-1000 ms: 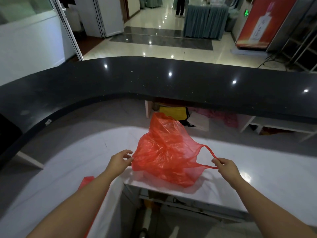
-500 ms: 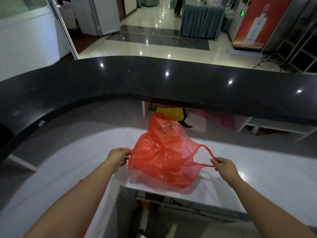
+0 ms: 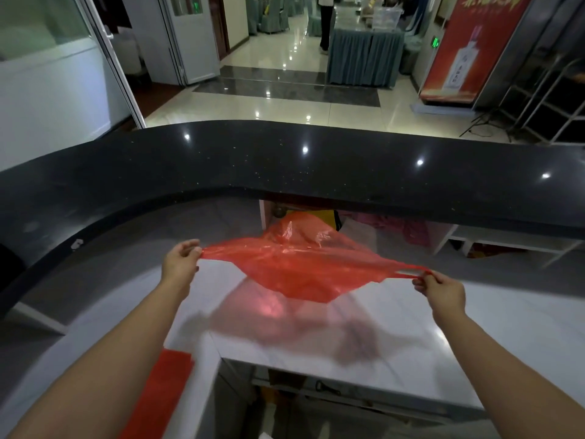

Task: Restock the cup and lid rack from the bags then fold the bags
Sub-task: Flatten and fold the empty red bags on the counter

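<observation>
A thin red plastic bag (image 3: 300,264) hangs stretched wide in the air above the white marble counter (image 3: 411,337). My left hand (image 3: 180,264) pinches the bag's left corner. My right hand (image 3: 441,288) pinches its handle loops at the right end. The bag sags in the middle and throws a reddish shadow on the counter below. No cup and lid rack shows in this view.
A curved black raised countertop (image 3: 285,166) runs across behind the white counter. Another red item (image 3: 158,391) lies low on the left under my left arm. Shelves with yellow and pink things (image 3: 380,223) sit under the black top. A tiled hall lies beyond.
Both hands have moved apart and upward, so the bag went from a crumpled heap resting on the counter to a flat sheet pulled taut in the air.
</observation>
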A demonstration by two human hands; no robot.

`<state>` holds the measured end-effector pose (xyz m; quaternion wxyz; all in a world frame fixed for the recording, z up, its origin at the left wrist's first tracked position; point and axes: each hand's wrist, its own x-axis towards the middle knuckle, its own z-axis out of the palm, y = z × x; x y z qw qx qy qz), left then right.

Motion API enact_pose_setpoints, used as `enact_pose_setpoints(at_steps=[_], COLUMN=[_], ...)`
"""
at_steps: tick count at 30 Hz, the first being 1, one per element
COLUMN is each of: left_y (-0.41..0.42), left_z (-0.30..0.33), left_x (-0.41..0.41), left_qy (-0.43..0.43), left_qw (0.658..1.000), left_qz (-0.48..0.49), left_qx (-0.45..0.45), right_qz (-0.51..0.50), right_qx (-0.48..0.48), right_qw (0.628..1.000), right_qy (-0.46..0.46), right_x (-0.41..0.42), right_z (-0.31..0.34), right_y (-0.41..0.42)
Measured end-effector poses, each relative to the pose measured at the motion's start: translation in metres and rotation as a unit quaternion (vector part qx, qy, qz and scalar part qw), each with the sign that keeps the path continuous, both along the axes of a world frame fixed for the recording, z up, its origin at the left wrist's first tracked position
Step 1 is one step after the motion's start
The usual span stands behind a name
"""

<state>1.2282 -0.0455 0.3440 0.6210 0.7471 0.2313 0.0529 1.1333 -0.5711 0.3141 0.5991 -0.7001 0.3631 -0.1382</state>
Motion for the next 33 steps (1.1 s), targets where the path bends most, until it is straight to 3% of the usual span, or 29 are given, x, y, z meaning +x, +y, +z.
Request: enact_pose_setpoints(at_steps=[4, 8, 10, 13, 15, 17, 21, 25, 30, 33], left_y=[0.02, 0.026, 0.029, 0.03, 0.028, 0.025, 0.008, -0.004, -0.019, -0.03], left_z=[-0.021, -0.062, -0.072, -0.071, -0.065, -0.061, -0.059, -0.063, -0.064, -0.054], left_x=[-0.034, -0.078, -0.09, -0.096, -0.095, -0.087, -0.076, -0.077, -0.068, -0.057], left_qy=[0.047, 0.139, 0.188, 0.254, 0.268, 0.256, 0.269, 0.295, 0.232, 0.163], left_qw=[0.994, 0.979, 0.965, 0.925, 0.905, 0.906, 0.931, 0.93, 0.965, 0.984], left_qz=[-0.043, -0.061, -0.086, -0.169, -0.203, -0.203, -0.168, -0.185, -0.117, -0.067], left_qx=[0.086, 0.135, 0.16, 0.225, 0.262, 0.269, 0.181, 0.118, 0.036, 0.014], right_qz=[0.016, 0.099, 0.188, 0.34, 0.424, 0.462, 0.484, 0.499, 0.48, 0.391], right_qx=[-0.027, -0.065, -0.109, -0.219, -0.252, -0.261, -0.276, -0.252, -0.253, -0.285], right_qw=[0.999, 0.977, 0.945, 0.867, 0.814, 0.788, 0.796, 0.803, 0.823, 0.868], right_qy=[0.043, 0.175, 0.245, 0.291, 0.309, 0.311, 0.238, 0.207, 0.167, 0.115], right_x=[-0.012, -0.045, -0.059, -0.066, -0.063, -0.057, -0.044, -0.038, -0.03, -0.023], right_z=[-0.013, -0.043, -0.049, -0.042, -0.034, -0.027, -0.017, -0.014, -0.009, -0.002], right_y=[-0.004, 0.004, 0.009, 0.012, 0.014, 0.018, 0.031, 0.049, 0.062, 0.06])
